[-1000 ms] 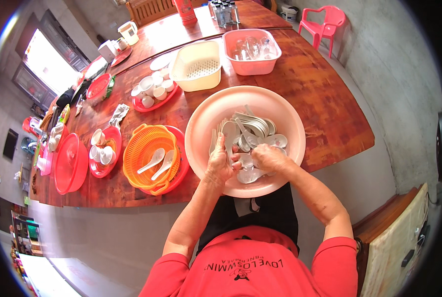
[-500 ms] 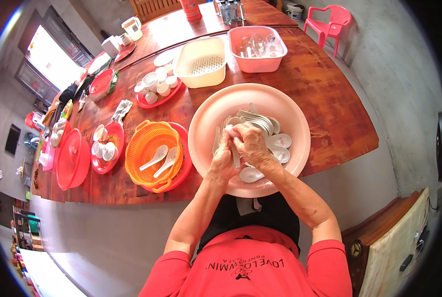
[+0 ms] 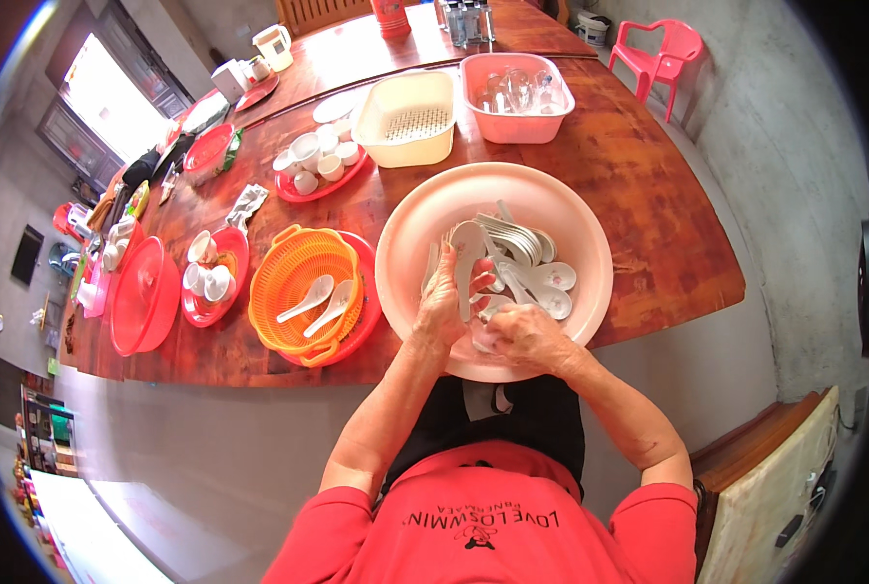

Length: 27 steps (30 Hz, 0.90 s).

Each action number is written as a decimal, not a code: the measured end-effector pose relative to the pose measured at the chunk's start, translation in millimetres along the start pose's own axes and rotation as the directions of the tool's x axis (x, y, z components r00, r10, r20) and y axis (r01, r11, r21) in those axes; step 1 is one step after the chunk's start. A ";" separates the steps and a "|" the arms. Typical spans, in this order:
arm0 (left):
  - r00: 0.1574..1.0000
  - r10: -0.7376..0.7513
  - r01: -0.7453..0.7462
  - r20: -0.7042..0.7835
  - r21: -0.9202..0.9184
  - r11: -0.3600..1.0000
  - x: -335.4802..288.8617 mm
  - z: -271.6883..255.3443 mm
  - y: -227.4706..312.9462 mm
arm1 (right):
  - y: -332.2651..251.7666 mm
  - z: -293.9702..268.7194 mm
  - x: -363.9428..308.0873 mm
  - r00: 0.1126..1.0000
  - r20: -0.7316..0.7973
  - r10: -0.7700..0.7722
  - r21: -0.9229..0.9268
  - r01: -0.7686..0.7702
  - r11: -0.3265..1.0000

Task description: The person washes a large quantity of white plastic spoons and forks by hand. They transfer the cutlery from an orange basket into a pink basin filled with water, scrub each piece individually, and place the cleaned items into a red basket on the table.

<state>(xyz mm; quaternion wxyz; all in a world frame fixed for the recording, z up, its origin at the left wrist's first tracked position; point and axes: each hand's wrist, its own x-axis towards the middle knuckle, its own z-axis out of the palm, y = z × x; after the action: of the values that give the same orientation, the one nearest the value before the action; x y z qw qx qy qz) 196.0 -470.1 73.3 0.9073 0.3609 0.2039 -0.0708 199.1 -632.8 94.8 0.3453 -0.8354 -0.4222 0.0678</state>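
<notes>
Over a wide pale-pink basin (image 3: 395, 234), my left hand (image 3: 441, 307) grips a white soup spoon (image 3: 467, 248) upright, bowl end up. Low in the basin, my right hand (image 3: 532, 336) is closed with its fingers curled; something pale shows at the fingertips, too unclear to name. Beside and beyond the hands lie a nested row of white spoons (image 3: 512, 237) and several loose spoons (image 3: 555, 276). To the left, an orange colander (image 3: 283, 258) holds two white spoons (image 3: 332, 309) and rests on a red plate (image 3: 368, 316).
Farther back are a cream tub (image 3: 405, 146), a pink tub of glasses (image 3: 517, 127) and a red plate of white cups (image 3: 308, 195). Left of the colander stand another red plate with cups (image 3: 201, 316) and a red bowl (image 3: 142, 302). The wooden table's edge (image 3: 668, 316) curves at right.
My hands have parted: the right has dropped from the spoon's upper end toward the basin's near side. The spoon in my left hand now shows its bowl. The view shifted slightly.
</notes>
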 end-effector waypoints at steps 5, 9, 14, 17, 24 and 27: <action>0.996 -0.074 0.072 0.040 0.043 0.996 11.9 -11.3 -7.9 | -10.4 -22.7 31.8 0.889 -0.455 0.053 0.092 -0.012 0.996; 0.984 -0.020 0.034 0.178 -0.076 0.997 -3.8 11.4 -5.6 | 3.7 3.2 55.1 0.839 -0.537 0.091 0.053 -0.074 0.996; 0.957 0.127 -0.112 0.259 -0.073 0.991 8.1 -18.8 -13.9 | 0.6 12.1 43.1 0.949 -0.311 0.059 0.237 0.017 0.971; 0.964 0.248 -0.261 0.099 0.159 0.952 -1.2 6.1 -6.0 | 2.3 6.9 18.3 0.988 -0.149 -0.047 0.189 0.075 0.979; 0.774 0.469 -0.366 0.425 0.905 -0.216 -22.7 23.8 -25.5 | 18.2 11.7 -5.3 0.989 0.066 0.133 -0.284 -0.109 0.953; 0.684 0.580 -0.261 0.442 0.891 -0.372 -26.7 10.9 -21.5 | 18.3 10.3 -5.5 0.989 -0.042 0.139 -0.213 -0.145 0.966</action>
<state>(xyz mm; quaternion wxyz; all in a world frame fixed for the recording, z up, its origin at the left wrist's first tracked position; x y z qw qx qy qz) 169.3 -493.7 78.3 0.2387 0.9506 0.0207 0.1973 203.5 -639.0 74.5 0.2527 -0.8967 -0.3616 0.0351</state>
